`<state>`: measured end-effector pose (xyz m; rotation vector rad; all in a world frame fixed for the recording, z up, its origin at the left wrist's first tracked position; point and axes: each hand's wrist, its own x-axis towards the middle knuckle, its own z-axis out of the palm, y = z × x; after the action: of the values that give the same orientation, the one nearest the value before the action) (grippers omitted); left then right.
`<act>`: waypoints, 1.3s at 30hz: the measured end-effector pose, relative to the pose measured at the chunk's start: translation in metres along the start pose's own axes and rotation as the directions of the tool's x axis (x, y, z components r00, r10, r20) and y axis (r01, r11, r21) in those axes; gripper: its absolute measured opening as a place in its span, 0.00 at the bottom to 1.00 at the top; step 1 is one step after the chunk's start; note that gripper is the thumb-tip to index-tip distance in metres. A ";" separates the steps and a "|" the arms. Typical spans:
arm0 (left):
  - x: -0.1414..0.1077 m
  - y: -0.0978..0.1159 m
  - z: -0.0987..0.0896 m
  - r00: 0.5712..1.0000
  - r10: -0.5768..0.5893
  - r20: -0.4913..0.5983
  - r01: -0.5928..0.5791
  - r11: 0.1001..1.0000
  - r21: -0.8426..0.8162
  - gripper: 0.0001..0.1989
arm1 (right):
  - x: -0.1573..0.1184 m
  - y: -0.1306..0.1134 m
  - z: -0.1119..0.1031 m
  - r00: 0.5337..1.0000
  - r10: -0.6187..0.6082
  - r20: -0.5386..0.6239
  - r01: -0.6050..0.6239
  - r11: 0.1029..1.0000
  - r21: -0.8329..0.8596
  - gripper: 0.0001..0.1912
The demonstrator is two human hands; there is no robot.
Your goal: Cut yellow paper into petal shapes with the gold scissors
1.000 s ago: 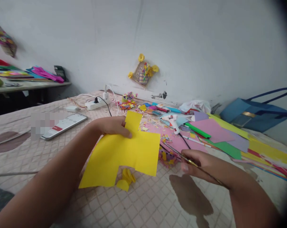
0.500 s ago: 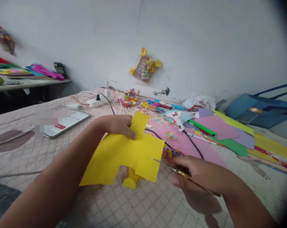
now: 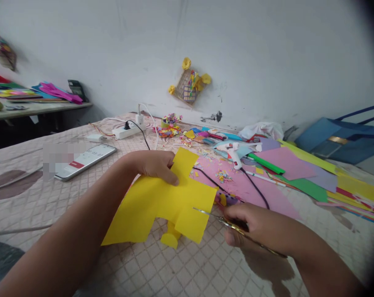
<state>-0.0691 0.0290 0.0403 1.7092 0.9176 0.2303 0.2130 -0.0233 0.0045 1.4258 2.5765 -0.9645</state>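
Scissors (image 3: 230, 224), grasped in a person's right hand (image 3: 255, 225), reached over the right edge of a notched sheet of yellow paper (image 3: 171, 198) held above the table; one blade showed on top, the other was out of sight. The left hand (image 3: 157, 166) gripped the sheet with its thumb on top and its other fingers mostly hidden. Small yellow paper pieces (image 3: 170, 240) beneath were partly covered, and a pixelated patch obscured one end of a smartphone (image 3: 89, 161). A wall decoration (image 3: 3, 47) was cut off at the left edge. The quilted tablecloth (image 3: 180, 272) had a diamond pattern and dark blotches. A glue gun (image 3: 233, 153) lay among paper scraps and coloured sheets. Behind, a basket ornament (image 3: 182, 88) with yellow flowers hung on a scuffed pale wall (image 3: 267, 62), with a blue bag (image 3: 344, 140) at right.
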 end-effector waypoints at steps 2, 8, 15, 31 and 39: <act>0.000 0.000 0.000 1.000 -0.006 -0.005 0.006 1.000 -0.003 0.10 | 0.002 0.002 0.001 1.000 0.005 0.007 -0.005 1.000 0.030 0.21; 0.000 0.000 0.001 0.996 -0.018 -0.082 0.024 0.997 0.079 0.11 | 0.007 0.008 0.003 0.999 0.034 0.041 -0.039 0.989 0.142 0.18; 0.000 0.001 -0.001 0.999 -0.043 -0.034 0.047 0.987 0.156 0.13 | 0.011 0.007 0.000 0.990 0.091 0.109 -0.105 0.986 0.129 0.16; 0.004 -0.001 -0.001 0.999 -0.049 0.019 0.046 0.989 0.143 0.15 | 0.006 0.001 0.003 0.991 0.103 0.089 -0.110 0.991 0.080 0.21; 0.008 -0.004 0.001 0.999 -0.012 0.030 0.007 0.987 0.159 0.15 | 0.009 0.007 0.007 0.993 0.083 0.087 -0.091 0.992 0.088 0.19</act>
<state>-0.0647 0.0339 0.0334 1.8495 0.9420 0.1265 0.2117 -0.0179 -0.0071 1.4721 2.4189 -1.1175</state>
